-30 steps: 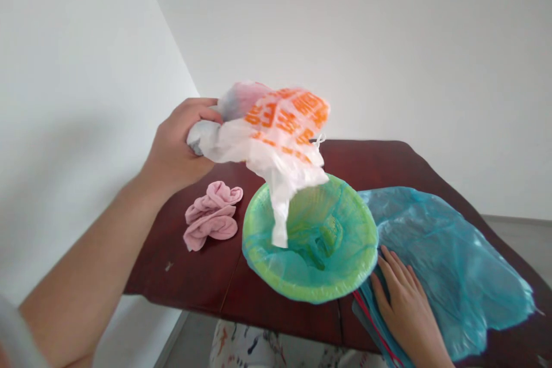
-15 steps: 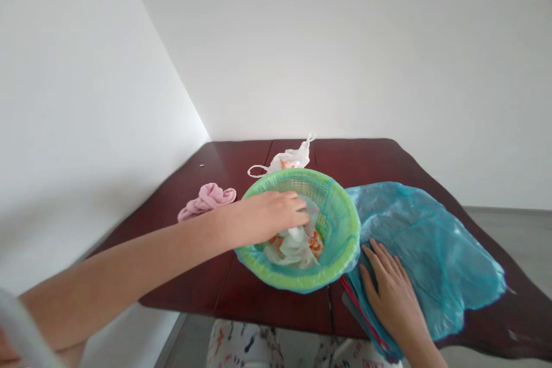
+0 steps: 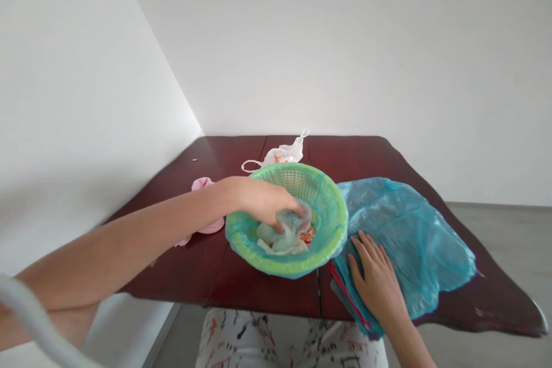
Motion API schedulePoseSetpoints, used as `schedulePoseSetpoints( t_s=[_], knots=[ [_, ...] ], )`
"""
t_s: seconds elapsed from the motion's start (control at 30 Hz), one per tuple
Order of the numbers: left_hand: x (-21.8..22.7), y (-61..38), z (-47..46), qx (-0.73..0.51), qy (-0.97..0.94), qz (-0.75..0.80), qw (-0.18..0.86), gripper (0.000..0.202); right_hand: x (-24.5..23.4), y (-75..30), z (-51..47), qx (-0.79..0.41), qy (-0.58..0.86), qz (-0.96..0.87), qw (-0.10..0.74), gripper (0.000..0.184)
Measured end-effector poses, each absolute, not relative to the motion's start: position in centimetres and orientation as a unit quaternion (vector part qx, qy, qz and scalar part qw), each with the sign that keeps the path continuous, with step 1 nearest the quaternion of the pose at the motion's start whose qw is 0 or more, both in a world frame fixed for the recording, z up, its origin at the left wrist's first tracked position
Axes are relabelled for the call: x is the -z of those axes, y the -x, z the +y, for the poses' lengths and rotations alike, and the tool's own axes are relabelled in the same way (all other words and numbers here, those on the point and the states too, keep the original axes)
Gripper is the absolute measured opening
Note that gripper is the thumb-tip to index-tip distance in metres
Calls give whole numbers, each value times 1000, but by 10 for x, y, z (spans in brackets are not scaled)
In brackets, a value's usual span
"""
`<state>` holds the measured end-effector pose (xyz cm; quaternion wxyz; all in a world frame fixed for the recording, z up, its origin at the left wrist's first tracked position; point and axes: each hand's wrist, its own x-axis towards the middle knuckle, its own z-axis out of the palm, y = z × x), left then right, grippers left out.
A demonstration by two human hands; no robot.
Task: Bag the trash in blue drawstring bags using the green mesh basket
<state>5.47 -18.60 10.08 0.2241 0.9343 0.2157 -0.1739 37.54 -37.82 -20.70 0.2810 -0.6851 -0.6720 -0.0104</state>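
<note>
A green mesh basket (image 3: 287,267), lined with a thin blue plastic bag, stands on the table. My left hand (image 3: 269,201) reaches down into it from the left. Its thumb and fingers are closed around part of a crumpled whitish plastic bag (image 3: 284,236) with orange print. To the right of the basket, my right hand (image 3: 375,276) lies flat with its fingers stretched out on a blue plastic bag (image 3: 409,236), which spreads over the table's right side. Red strips (image 3: 345,290) and a dark grey edge show beside this hand.
Behind the basket lies a white plastic bag (image 3: 284,153) with handles and orange print. A pink cloth (image 3: 211,225) rests to the left, partly hidden by my left forearm. The dark red table (image 3: 259,290) meets white walls at the back and left.
My left hand has shifted on the whitish bag inside the basket, its thumb and fingers now further apart around it. My right hand stays on the blue bag. The whole view has shifted slightly.
</note>
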Motion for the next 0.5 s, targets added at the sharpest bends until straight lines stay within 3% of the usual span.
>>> schedulePoseSetpoints(
  t_s=[0.17,0.33,0.4,0.47,0.5],
  knots=[
    [-134,4,-229,-145,-948,235,160,29,212,-385,-367,4,675,-683,281,52],
    [-58,75,-290,-497,-835,238,15,19,194,-409,-344,36,616,-710,339,44],
    [-14,90,-313,-540,-805,247,5,13,170,-408,-345,82,581,-705,399,37],
    [28,91,-333,-496,-815,300,1,4,144,-395,-355,114,546,-691,459,32],
    [46,86,-340,-477,-809,344,9,10,134,-384,-361,114,528,-688,485,33]
  ],
)
